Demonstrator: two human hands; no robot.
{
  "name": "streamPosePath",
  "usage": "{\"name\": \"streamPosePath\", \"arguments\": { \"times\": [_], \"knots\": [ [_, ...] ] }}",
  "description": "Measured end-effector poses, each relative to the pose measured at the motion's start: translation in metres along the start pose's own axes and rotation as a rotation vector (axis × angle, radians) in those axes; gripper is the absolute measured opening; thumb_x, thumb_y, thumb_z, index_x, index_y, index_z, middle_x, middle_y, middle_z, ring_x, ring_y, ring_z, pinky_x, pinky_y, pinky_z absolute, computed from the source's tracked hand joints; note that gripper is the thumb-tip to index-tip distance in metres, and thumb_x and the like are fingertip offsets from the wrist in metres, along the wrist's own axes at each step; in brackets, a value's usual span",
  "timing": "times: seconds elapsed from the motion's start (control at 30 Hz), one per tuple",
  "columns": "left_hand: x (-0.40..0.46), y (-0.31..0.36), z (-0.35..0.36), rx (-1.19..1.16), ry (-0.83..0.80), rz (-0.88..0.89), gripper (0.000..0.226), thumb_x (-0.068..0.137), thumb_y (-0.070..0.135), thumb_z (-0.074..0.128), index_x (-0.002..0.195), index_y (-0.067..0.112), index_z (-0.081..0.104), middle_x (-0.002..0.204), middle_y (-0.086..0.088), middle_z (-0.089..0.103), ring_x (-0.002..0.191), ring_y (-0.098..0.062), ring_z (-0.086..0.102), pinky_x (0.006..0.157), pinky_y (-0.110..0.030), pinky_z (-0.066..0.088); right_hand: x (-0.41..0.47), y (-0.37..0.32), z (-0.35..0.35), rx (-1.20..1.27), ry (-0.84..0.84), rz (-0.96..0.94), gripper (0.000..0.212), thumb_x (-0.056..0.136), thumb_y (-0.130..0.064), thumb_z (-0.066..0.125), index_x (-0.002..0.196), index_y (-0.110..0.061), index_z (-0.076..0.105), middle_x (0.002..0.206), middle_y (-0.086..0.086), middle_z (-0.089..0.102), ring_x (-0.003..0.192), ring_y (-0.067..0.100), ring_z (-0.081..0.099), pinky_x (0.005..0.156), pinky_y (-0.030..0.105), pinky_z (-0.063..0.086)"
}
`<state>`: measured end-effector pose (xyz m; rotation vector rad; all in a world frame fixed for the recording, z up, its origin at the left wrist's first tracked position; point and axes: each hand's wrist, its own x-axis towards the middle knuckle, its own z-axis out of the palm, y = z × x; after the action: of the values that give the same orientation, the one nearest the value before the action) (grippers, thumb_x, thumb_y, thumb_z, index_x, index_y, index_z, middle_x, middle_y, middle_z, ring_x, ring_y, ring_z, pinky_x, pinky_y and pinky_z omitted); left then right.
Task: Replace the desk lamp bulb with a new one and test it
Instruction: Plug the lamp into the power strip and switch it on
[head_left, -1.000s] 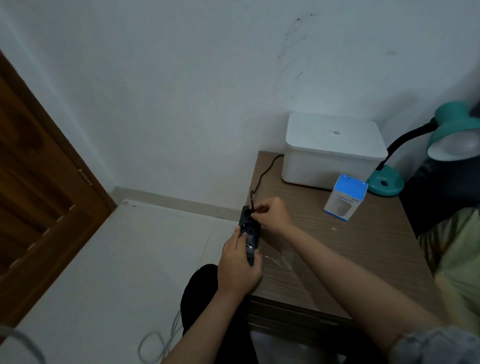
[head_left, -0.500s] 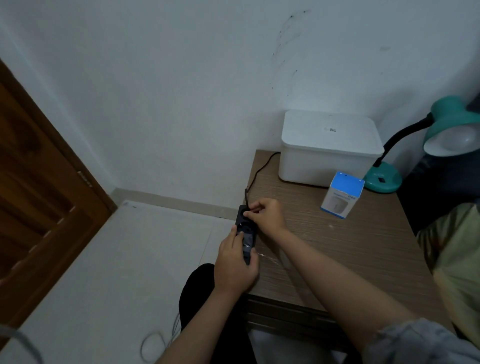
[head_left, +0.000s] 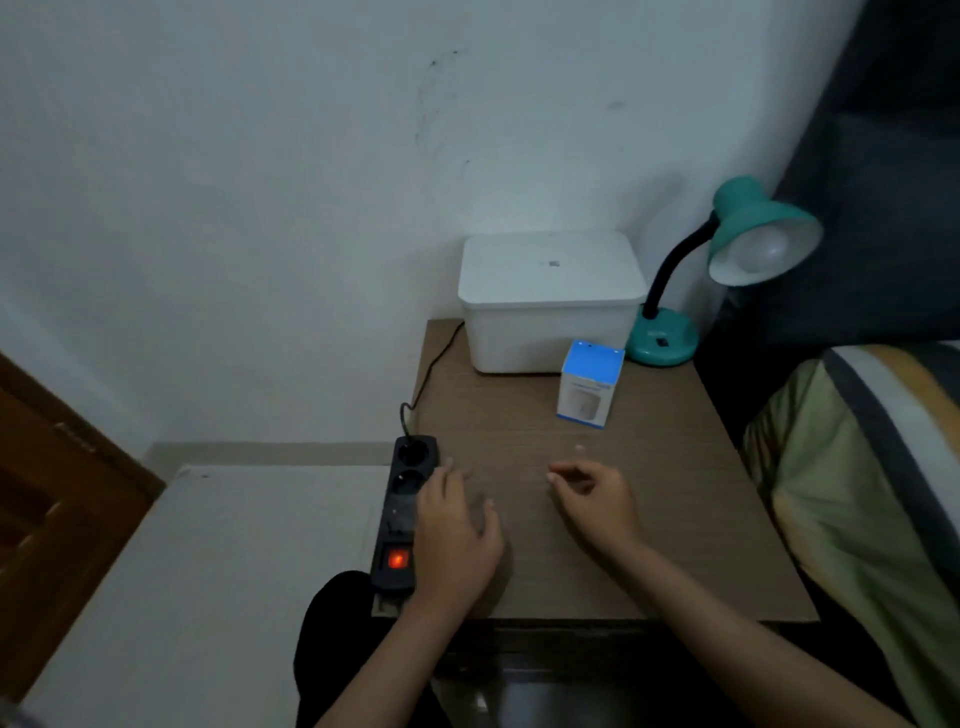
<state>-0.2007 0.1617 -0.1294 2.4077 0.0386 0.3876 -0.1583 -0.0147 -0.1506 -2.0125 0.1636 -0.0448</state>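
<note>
brown wood-grain worktop (head_left: 649, 519) stands in the corner by a white wall and carries everything in the scene. a black power strip (head_left: 402, 514) lies along its left edge, and the red switch (head_left: 397, 559) at the near end of the strip is glowing. a black plug with a thin black cord (head_left: 434, 364) sits in the far socket, and the cord runs back along the left edge toward the wall.

the left hand (head_left: 457, 540) rests palm down on the worktop, just beside the strip and touching its right side; its fingers are spread wide and hold nothing. the right hand (head_left: 597, 499) is near the middle of the worktop, loosely curled with thumb and forefinger close together, and it holds nothing.

a white plastic box with a lid (head_left: 550, 301) stands at the back. in front of it, a small blue and white cardboard bulb box (head_left: 589, 382) stands upright. the teal desk lamp with a black bendable neck (head_left: 727, 270) stands at the back right corner, and the white bulb (head_left: 763, 249) sits in its shade, not shining.
</note>
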Motion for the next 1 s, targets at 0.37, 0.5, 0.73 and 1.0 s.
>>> {"name": "streamPosePath", "arguments": {
  "times": [0.37,0.5,0.73,1.0],
  "knots": [
    [0.053,0.116,0.141,-0.184,-0.279,0.216,0.028,0.087,0.025,0.053,0.114,0.015,0.054,0.113,-0.003,0.054,0.104,-0.014,0.051,0.090,-0.025,0.043,0.078,0.072,-0.123,-0.064,0.379,-0.014,0.016,0.079,-0.018,0.071,0.095,-0.013,0.072,0.091,0.005,0.070,0.085,0.015,0.067,0.083,0.034,0.056],
    [0.094,0.136,0.191,-0.189,-0.319,0.230,0.033,0.089,0.023,0.047,0.119,0.010,0.051,0.119,-0.007,0.052,0.110,-0.018,0.049,0.098,-0.036,0.043,0.120,0.081,-0.138,-0.104,0.405,-0.077,0.019,0.082,-0.012,0.069,0.100,-0.007,0.070,0.096,0.009,0.067,0.087,0.017,0.065,0.082,0.030,0.054],
    [0.146,0.140,0.243,-0.086,-0.272,0.252,0.050,0.088,0.015,0.042,0.135,-0.002,0.037,0.145,-0.021,0.034,0.135,-0.030,0.031,0.114,-0.040,0.026,0.187,0.085,-0.139,-0.138,0.361,-0.178,0.027,0.083,-0.004,0.062,0.110,-0.004,0.066,0.108,0.013,0.067,0.103,0.026,0.061,0.094,0.037,0.050],
    [0.160,0.131,0.261,0.115,-0.271,0.254,0.063,0.090,0.024,0.040,0.145,0.004,0.016,0.154,-0.018,0.018,0.139,-0.030,0.025,0.113,-0.041,0.025,0.221,0.094,-0.133,-0.318,0.260,-0.246,0.041,0.087,-0.011,0.062,0.127,-0.013,0.058,0.134,0.011,0.057,0.132,0.031,0.042,0.112,0.031,0.027]
  ]
}}
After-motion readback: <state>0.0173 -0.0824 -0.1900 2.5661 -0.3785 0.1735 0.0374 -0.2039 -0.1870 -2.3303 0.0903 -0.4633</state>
